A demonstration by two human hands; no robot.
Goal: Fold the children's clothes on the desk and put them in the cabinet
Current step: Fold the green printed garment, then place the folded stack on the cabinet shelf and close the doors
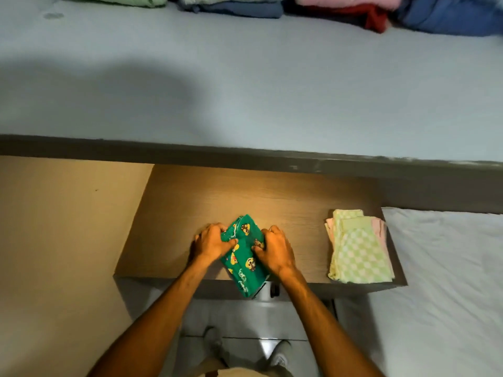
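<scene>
Both hands, left hand [213, 240] and right hand [275, 247], press curled fingers onto the folded green garment [246, 257] at the table [174, 240] near edge, likely flattening its creases; its end overhangs that edge.

A folded garment [246, 257] lies on the shelf [190, 213], a folded stack [356, 251] to its right, apparently apart.
</scene>
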